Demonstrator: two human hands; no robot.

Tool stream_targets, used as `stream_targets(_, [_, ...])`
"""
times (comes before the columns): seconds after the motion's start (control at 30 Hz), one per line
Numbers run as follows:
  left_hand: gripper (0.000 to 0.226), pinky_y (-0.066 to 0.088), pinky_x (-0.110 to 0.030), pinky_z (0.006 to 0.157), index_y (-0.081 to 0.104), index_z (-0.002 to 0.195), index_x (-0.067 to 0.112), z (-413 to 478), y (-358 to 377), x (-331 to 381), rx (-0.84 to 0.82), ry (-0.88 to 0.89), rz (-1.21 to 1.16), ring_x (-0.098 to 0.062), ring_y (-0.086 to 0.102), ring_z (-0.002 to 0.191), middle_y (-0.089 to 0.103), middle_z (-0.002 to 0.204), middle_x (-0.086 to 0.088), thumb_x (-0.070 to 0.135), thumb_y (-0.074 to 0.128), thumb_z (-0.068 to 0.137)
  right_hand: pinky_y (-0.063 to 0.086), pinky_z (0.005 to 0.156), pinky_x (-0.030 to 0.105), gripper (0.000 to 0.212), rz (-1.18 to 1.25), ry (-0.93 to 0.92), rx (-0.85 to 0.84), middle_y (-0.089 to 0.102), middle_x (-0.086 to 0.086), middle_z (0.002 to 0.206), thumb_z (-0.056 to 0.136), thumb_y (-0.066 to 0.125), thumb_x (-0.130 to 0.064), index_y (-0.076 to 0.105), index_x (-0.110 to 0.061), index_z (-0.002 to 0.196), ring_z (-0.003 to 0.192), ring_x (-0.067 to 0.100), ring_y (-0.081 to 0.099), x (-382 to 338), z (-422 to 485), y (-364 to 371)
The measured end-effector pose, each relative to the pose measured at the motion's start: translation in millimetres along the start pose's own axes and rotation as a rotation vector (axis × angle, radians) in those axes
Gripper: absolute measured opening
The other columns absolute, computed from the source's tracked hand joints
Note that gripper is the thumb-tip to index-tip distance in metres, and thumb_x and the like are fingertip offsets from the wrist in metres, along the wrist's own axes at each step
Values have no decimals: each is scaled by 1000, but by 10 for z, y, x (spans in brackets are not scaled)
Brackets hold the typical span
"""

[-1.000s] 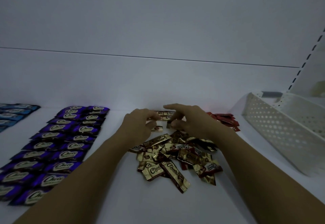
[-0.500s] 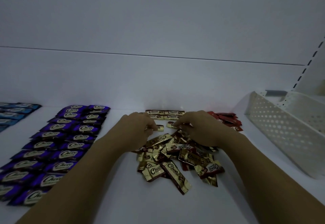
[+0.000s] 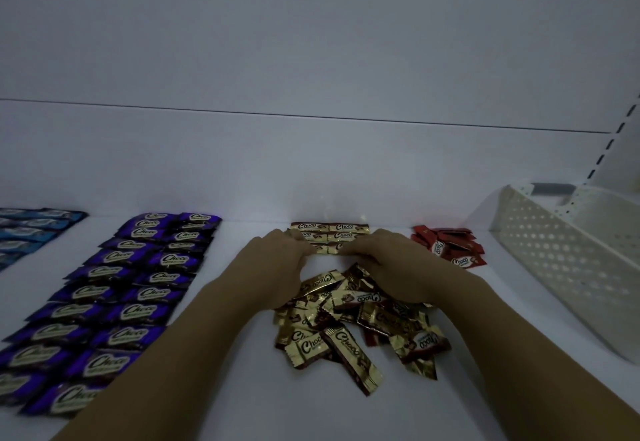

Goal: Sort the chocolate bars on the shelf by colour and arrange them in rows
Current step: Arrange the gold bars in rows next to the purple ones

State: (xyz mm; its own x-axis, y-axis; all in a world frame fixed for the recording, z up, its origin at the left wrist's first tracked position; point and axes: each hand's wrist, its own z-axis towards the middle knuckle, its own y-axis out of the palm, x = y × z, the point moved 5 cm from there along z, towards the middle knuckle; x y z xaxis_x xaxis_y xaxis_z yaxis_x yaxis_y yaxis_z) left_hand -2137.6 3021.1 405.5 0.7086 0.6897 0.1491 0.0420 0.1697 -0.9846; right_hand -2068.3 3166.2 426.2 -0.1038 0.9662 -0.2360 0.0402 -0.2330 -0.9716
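A loose heap of gold chocolate bars [image 3: 349,323] lies mid-shelf. Behind it, against the back wall, gold bars lie in neat pairs [image 3: 330,227]. My left hand [image 3: 277,264] and my right hand [image 3: 394,266] meet over the third pair, each with curled fingers pinching one gold bar [image 3: 328,249] down onto the shelf; the hands hide most of both bars. Purple bars [image 3: 138,281] lie in two long rows on the left, blue bars [image 3: 31,229] at the far left, and a small pile of red bars [image 3: 450,245] to the right.
A white perforated basket [image 3: 568,264] stands at the right end of the shelf. The white back wall [image 3: 311,170] rises just behind the rows. Bare shelf shows between the purple rows and the gold heap.
Both hands moved forward and down, bringing the two gold bars they pinched to the shelf just in front of the second gold pair.
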Motion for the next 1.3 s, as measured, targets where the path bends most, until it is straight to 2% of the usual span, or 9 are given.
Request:
stream_targets(0.17, [46, 39, -40, 100, 47, 138, 25, -5, -9, 23, -10, -3, 33, -19, 41, 122, 45, 137, 3, 10, 42, 95, 29, 99, 21, 40, 17, -1, 3, 49, 1, 143, 104, 34, -15, 48, -21, 141, 130, 15, 40, 18, -24, -23])
stream_targets(0.37, [46, 31, -41, 108, 37, 145, 27, -28, -58, 24, 0, 1, -15, -18, 32, 133, 36, 149, 4, 17, 42, 100, 32, 106, 29, 37, 47, 30, 33, 50, -1, 142, 102, 41, -19, 52, -25, 137, 130, 17, 43, 65, -28, -65])
stream_targets(0.47, [43, 30, -35, 109, 44, 141, 30, -68, -192, 25, 73, 32, -107, -14, 35, 131, 43, 145, 8, 25, 50, 98, 42, 101, 31, 32, 67, 41, 88, 59, -6, 131, 98, 53, -24, 58, -28, 130, 114, 10, 54, 116, -104, -224])
stream_targets(0.53, [39, 32, -29, 105, 52, 134, 30, -110, -243, 56, 74, 67, -190, -10, 42, 125, 52, 134, 11, 30, 55, 95, 48, 88, 22, 27, 93, 24, 84, 66, -11, 114, 94, 60, -26, 64, -29, 120, 94, 0, 59, 131, -145, -307])
stream_targets(0.63, [38, 41, -24, 94, 54, 131, 31, -156, -206, 131, -29, 105, -223, -5, 50, 108, 59, 116, 14, 34, 59, 93, 47, 78, 16, 26, 146, 11, -35, 68, -18, 101, 88, 68, -33, 67, -31, 114, 88, -5, 62, 91, -175, -294])
stream_targets(0.73, [44, 38, -13, 76, 49, 134, 30, -168, -154, 153, -110, 91, -247, -4, 52, 102, 57, 113, 14, 33, 61, 92, 44, 74, 14, 30, 139, 1, -128, 65, -21, 96, 85, 71, -35, 68, -31, 115, 88, -5, 60, 21, -178, -216])
stream_targets(1.03, [30, 44, -15, 67, 59, 122, 28, -146, -123, 126, -87, 55, -366, -5, 61, 85, 63, 93, 14, 24, 62, 92, 38, 66, 13, 39, 85, 43, -146, 63, -19, 99, 82, 75, -22, 65, -32, 118, 82, -1, 56, 82, -197, -196])
stream_targets(1.17, [21, 55, -37, 75, 66, 104, 29, -115, -156, 9, 3, 2, -505, -25, 65, 80, 69, 83, -2, 14, 57, 93, 36, 61, 12, 20, 109, 36, -16, 63, -19, 84, 83, 74, -24, 70, -28, 102, 70, -2, 53, 82, -168, -230])
stream_targets(1.3, [24, 55, -24, 78, 66, 110, 25, -112, -203, -21, 70, -16, -689, -13, 67, 81, 70, 83, 2, 11, 60, 92, 49, 62, 19, 4, 455, 25, 210, 67, -7, 68, 84, 72, -15, 69, -16, 82, 63, 7, 62, 128, -171, -349])
